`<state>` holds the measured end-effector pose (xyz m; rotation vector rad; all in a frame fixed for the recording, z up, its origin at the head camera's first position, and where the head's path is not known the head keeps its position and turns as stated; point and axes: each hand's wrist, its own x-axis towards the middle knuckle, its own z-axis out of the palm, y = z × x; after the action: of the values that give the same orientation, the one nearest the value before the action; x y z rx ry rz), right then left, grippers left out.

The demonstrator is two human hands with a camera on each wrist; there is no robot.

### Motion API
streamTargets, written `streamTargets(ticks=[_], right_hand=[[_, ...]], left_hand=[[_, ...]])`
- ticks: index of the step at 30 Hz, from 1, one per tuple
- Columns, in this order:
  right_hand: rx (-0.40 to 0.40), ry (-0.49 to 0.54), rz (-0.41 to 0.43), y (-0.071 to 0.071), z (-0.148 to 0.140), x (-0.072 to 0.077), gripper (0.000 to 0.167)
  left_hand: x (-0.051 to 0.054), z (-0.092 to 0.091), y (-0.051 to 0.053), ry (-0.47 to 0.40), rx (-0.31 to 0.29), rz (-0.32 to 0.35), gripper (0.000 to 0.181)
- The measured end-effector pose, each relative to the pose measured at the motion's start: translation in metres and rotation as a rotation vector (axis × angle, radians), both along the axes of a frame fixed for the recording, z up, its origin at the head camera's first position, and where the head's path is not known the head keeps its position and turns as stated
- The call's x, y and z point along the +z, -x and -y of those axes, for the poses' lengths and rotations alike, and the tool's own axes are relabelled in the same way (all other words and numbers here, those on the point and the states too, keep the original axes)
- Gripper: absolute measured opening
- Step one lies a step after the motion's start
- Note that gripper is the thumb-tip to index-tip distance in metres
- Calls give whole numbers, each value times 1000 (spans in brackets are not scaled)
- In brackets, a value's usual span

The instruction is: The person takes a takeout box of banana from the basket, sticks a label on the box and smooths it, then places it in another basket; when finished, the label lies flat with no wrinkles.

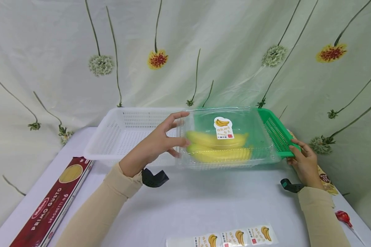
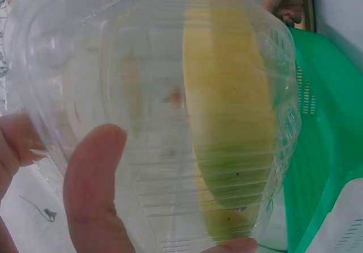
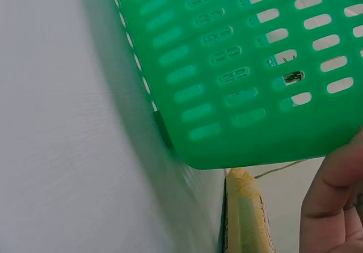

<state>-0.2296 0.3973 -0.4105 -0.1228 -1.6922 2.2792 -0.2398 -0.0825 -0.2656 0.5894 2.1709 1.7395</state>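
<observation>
My left hand (image 1: 160, 140) grips the left end of a clear plastic box (image 1: 201, 120), thumb and fingers spread along its edge. Inside lie yellow bananas (image 1: 216, 151), their tips greenish in the left wrist view. A white banana sticker (image 1: 224, 128) is on the lid. The box covers most of a green slotted basket (image 1: 273, 127); whether it touches the basket I cannot tell. My right hand (image 1: 306, 164) pinches the basket's right rim. In the right wrist view, the slotted wall of the green basket (image 3: 187, 83) fills the top, with the thumb (image 3: 332, 202) at its edge.
A white slotted basket (image 1: 103, 137) stands to the left of the green one. A red spaghetti pack (image 1: 49, 206) lies at the left. A strip of banana stickers (image 1: 235, 236) lies at the front, a red lollipop (image 1: 343, 218) and a yellowish packet (image 1: 327, 185) at the right.
</observation>
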Motion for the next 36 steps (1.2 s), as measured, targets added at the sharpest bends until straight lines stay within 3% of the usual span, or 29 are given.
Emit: streamTargets(ticks=[4,9,21,27,36], right_hand=[[-5,2,7,-1,1,1,24],[-4,-8,-4,-1,1,0,25],[-9,-13,-41,0,2,-2,27],[-12,-2,-47,0,1,-2,27],[-44,-20,-46,2,3,-3,25]], left_hand=[[4,-8,14,-41,15,-6,86],[1,-19,31,-85,29,1,85],[-19,-60,66,-159,112,81,82],[-30,-82,76,-195,145,95,80],[-44,-113,81,-187,172,156,83]])
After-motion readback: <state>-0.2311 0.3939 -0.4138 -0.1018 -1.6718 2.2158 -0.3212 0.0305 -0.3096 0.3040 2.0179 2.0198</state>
